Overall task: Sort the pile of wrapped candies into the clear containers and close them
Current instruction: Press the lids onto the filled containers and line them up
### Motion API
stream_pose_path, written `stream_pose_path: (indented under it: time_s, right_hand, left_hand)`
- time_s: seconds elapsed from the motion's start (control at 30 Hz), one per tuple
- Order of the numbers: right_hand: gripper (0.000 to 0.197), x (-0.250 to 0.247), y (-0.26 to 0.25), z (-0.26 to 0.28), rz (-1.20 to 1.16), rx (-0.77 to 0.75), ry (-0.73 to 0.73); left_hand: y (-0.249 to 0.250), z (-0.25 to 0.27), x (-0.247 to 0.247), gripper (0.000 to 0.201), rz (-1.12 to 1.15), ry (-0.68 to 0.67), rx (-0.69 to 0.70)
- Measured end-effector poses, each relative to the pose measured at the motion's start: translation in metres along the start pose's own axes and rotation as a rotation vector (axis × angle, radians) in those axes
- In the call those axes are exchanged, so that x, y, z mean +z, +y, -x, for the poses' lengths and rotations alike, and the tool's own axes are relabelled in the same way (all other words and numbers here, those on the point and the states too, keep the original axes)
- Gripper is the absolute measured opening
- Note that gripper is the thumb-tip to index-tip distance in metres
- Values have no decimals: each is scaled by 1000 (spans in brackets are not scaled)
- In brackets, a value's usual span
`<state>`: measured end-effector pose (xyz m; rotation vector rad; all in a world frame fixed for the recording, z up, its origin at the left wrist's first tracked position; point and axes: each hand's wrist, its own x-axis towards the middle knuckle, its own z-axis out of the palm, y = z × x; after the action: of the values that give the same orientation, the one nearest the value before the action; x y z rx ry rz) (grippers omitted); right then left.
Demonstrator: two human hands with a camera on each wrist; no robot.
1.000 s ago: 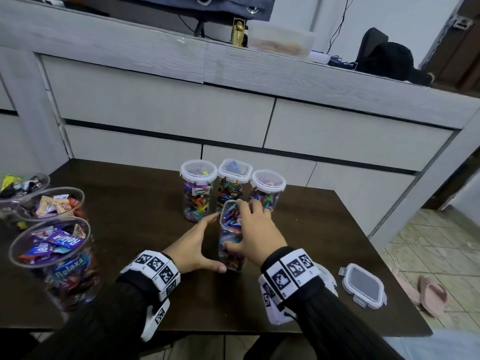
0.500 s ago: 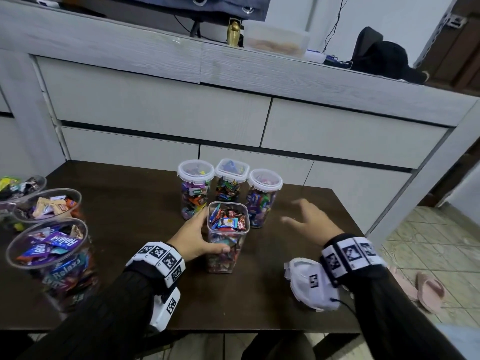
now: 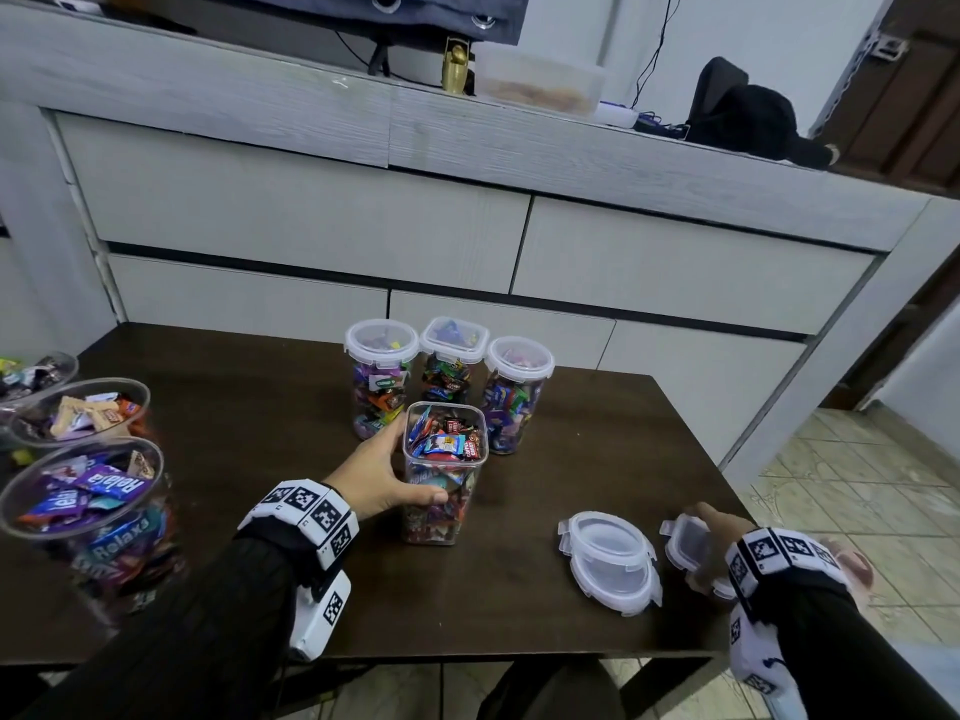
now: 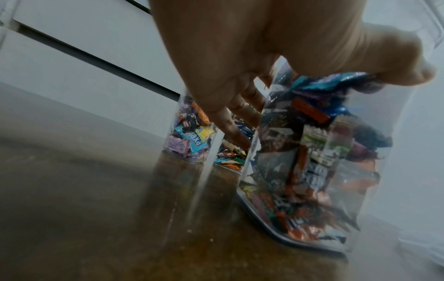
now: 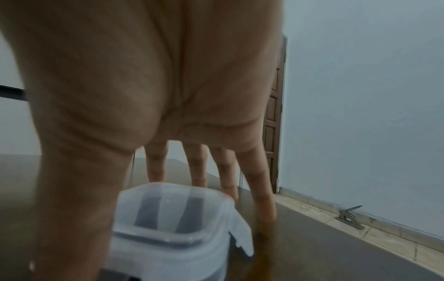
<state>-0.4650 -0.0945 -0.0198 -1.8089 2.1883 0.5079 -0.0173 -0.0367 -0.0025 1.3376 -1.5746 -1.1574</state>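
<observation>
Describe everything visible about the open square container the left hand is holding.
The open clear plastic square container stands upright on the dark wooden table, lidless, with rounded corners, packed to the rim with mixed wrapped candies. The left hand grips its left side, thumb in front, fingers behind. It stands just in front of three lidded jars.

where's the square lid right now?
Head view: the square lid lies on the table near its right edge, under the right hand, just right of the round lid.
</observation>
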Motion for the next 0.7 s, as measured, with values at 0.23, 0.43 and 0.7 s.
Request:
stream_pose_path:
  time_s: [0.23, 0.43, 0.7]
  right_hand:
    - [85, -51, -25, 16, -119, -93, 116]
    - [92, -125, -114, 86, -308, -575, 200]
    - [94, -132, -226, 149, -85, -930, 146]
  left_hand:
    - [-1, -1, -1, 110, -12, -1, -12]
    - [-1, -1, 0, 110, -23, 1, -5]
    - [-2, 10, 2, 95, -1, -18, 56]
